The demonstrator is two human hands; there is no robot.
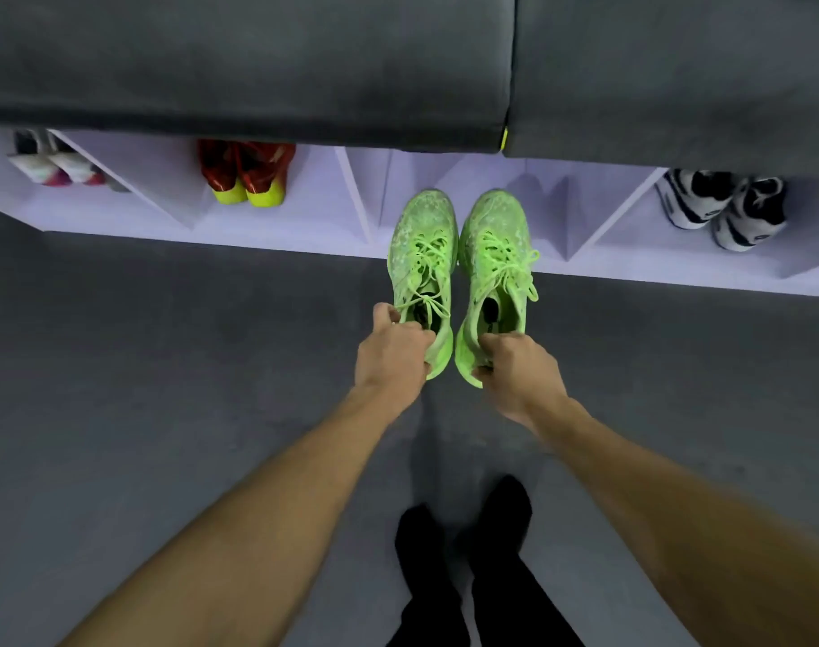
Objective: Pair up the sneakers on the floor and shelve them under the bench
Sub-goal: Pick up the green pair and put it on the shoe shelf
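Grey floor (165,366), L hand (391,352) grips green sneaker (424,254) – R hand (519,371) its mate (494,263), no legible brand

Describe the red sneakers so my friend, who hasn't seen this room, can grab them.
Look under the long grey bench at the pale shelf split into cubbies. The red sneakers sit in the second cubby from the left, one cubby left of where the green sneakers are held. They alone are glossy red with bright yellow heels facing out.

Two neon-green sneakers (461,268) are showing pale speckles and matching green laces. The shelf (277,235) is glowing lilac under a dark grey bench cushion (239,63), holding red-and-yellow shoes (246,177) and black-and-white shoes (725,205).
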